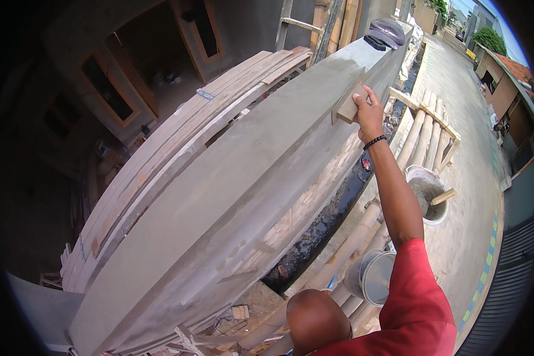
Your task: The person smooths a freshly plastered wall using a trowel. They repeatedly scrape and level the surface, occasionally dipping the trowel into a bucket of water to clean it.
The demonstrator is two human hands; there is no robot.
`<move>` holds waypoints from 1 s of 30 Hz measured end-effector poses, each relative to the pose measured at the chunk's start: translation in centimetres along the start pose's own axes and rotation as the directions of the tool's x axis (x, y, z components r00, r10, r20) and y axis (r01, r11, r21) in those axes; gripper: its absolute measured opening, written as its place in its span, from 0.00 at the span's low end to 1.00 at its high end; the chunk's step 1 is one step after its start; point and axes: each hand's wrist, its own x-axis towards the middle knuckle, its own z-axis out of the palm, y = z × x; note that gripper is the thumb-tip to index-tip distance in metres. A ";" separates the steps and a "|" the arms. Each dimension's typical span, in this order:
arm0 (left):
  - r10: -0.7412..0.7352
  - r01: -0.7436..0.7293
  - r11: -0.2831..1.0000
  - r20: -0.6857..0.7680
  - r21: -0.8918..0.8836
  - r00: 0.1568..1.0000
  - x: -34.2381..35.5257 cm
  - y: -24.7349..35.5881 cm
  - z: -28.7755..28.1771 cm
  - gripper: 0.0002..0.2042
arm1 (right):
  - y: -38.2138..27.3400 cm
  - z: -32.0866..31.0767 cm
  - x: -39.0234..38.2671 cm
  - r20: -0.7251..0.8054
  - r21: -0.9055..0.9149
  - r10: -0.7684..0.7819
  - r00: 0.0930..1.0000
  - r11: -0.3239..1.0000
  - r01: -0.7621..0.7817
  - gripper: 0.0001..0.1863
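My right hand (369, 114), wearing a dark beaded bracelet, grips a wooden float (347, 108). The float's flat board rests against the upper edge and outer side of a long plastered wall (249, 142). Smooth, damp-looking grey plaster covers the wall's broad top, which curves through the fisheye picture. Beyond the float, at the wall's far end, sits a dark rounded bundle (387, 33) that I cannot make out exactly. My left hand is out of the picture.
Planks (178, 136) run along the wall's left. To the right lie a dark wet ditch (317, 237), bamboo poles (424, 136), a white mortar bucket (424, 184) with a wooden-handled tool and a grey bucket (377, 279). My knee (317, 320) is bent near the ditch.
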 end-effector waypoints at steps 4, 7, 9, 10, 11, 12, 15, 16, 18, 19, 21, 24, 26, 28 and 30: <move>-0.015 0.016 0.997 -0.009 0.077 1.000 0.1 0.8 -0.8 0.45 | 4.9 -3.9 -2.4 0.163 -0.287 0.233 0.959 0.941 -0.180 0.26; -0.008 0.008 0.990 0.002 0.141 1.000 0.0 1.9 -0.5 0.44 | 3.4 -12.0 -2.3 0.133 -0.311 0.315 0.940 0.914 -0.262 0.31; 0.006 -0.008 0.981 0.011 0.193 1.000 0.0 2.6 -0.2 0.44 | -1.7 -17.8 -1.4 0.083 -0.393 0.356 0.931 0.870 -0.297 0.34; 0.013 -0.015 0.978 0.013 0.210 1.000 0.0 3.0 0.2 0.44 | -3.6 -20.8 -0.4 0.058 -0.499 0.383 0.922 0.811 -0.305 0.33; 0.022 -0.027 0.973 0.021 0.228 1.000 0.2 3.3 0.6 0.44 | -5.2 -24.0 0.1 0.032 -0.599 0.411 0.911 0.738 -0.312 0.31; 0.033 -0.038 0.971 0.027 0.236 0.999 0.7 4.0 1.4 0.44 | -6.9 -27.0 0.1 0.007 -0.673 0.409 0.912 0.676 -0.299 0.30; 0.055 -0.063 0.955 0.037 0.291 0.998 1.5 4.5 1.5 0.43 | -10.1 -33.1 -1.5 0.102 -0.851 0.496 0.863 0.493 -0.183 0.25; 0.063 -0.076 0.940 0.048 0.332 0.997 1.6 4.4 1.1 0.43 | -10.7 -32.7 -3.4 0.158 -0.845 0.588 0.793 0.496 -0.200 0.24; 0.063 -0.080 0.914 0.056 0.397 0.996 1.6 3.6 0.0 0.43 | -11.1 -31.7 -7.6 0.306 -0.854 0.715 0.629 0.498 -0.151 0.23; 0.063 -0.083 0.902 0.061 0.424 0.996 1.6 3.3 -0.2 0.43 | -11.2 -31.2 -9.7 0.387 -0.860 0.750 0.536 0.503 -0.084 0.23; 0.059 -0.090 0.877 0.079 0.473 0.995 1.7 2.7 -0.3 0.43 | -11.0 -29.2 -13.6 0.310 -0.944 0.902 0.301 0.330 -0.017 0.23; 0.034 -0.066 0.837 0.069 0.544 0.997 1.2 1.5 -0.5 0.43 | -7.9 -28.4 -18.4 0.279 -0.953 0.906 0.319 0.221 0.207 0.22; 0.014 -0.056 0.793 0.073 0.607 0.997 1.2 0.6 -0.7 0.42 | -5.2 -28.9 -21.1 0.310 -0.910 0.845 0.435 0.132 0.392 0.21; -0.015 -0.033 0.753 0.068 0.657 0.998 0.5 -0.6 -1.6 0.42 | -2.3 -29.1 -23.5 0.319 -0.876 0.799 0.510 0.043 0.480 0.18; -0.034 0.013 0.825 0.027 0.566 0.999 0.1 -0.5 -0.8 0.42 | -1.8 -29.1 -24.7 0.284 -0.884 0.798 0.531 0.004 0.467 0.18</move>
